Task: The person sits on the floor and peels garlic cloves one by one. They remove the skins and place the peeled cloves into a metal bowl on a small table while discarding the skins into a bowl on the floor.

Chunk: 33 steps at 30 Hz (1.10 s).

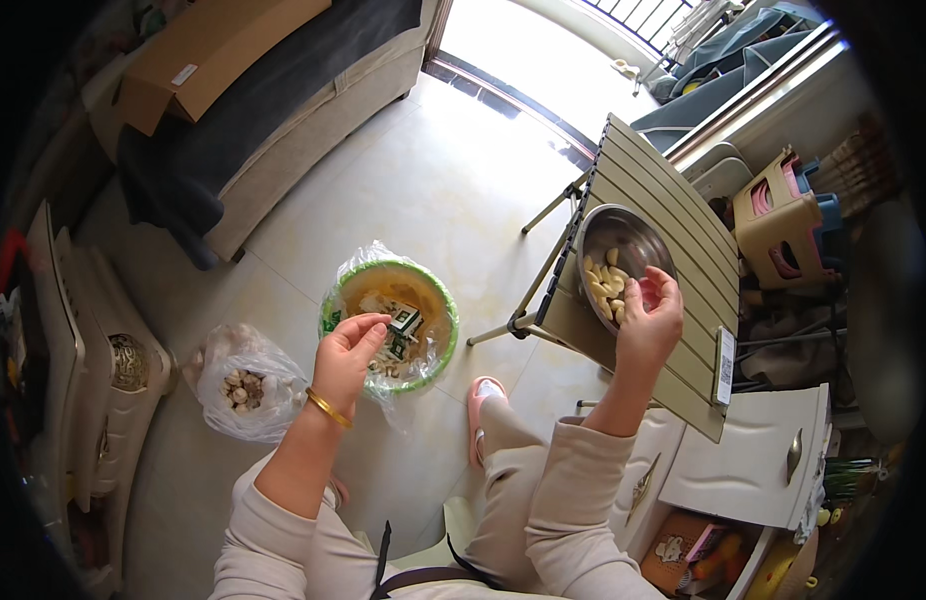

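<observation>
My left hand (350, 360), with a gold bangle at the wrist, hovers over the near-left part of a green-rimmed waste bin (451, 319). Its thumb and forefinger are pinched together; whether something small is between them cannot be made out. Inside the bin, lined with a clear plastic bag, lie pale peelings and printed packaging (407, 320). Over the near rim of a stainless steel bowl (635, 229) is my right hand (652, 315), fingers curled and thumb apart, with nothing visible in its grasp. Peeled garlic cloves (601, 283) rest in the bowl.
The bowl stands on a slatted folding table (688, 300), with a flat device bearing a printed code (724, 366) at its edge. A plastic bag of garlic bulbs (243, 390) sits left of the bin. Stacked stools (782, 221), an open drawer (703, 555) and a sofa (320, 127) surround the floor.
</observation>
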### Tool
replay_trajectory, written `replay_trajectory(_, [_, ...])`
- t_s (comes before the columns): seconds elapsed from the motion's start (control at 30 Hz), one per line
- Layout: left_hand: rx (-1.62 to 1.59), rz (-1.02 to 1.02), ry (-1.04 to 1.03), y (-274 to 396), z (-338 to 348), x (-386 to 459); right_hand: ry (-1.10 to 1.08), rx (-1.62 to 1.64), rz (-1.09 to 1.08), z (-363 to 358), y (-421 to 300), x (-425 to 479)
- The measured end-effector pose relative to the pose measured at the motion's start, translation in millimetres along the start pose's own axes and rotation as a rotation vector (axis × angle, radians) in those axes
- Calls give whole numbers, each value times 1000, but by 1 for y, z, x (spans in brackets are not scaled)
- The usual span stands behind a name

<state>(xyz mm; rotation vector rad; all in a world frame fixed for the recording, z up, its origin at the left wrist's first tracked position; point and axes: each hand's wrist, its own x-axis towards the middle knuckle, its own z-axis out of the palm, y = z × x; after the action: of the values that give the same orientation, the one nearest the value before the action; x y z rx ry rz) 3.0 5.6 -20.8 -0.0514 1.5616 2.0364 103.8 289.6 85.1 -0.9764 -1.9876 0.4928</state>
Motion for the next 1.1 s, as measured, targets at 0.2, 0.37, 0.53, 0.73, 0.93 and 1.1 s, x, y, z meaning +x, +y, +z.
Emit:
replay_trajectory(0.2, [150, 114, 0, -8, -9, 5, -179, 351, -292, 31, -48, -41])
replay_trajectory(0.37, [53, 19, 7, 2, -8, 6, -528, 379, -377, 64, -59, -90])
replay_trajectory(0.53, [357, 251, 8, -11, -23, 5, -772, 266, -445, 78, -72, -127])
replay_trajectory(0.73, [687, 275, -62, -23, -7, -5, -910, 297, -497, 88, -64, -141])
replay_trajectory(0.93, [863, 2, -59, 8, -34, -2, -1009, 279, -588, 88, -59, -143])
replay_trajectory(1.1, [1182, 184, 99, 8, -80, 4, -1146, 233, -462, 79, -65, -141])
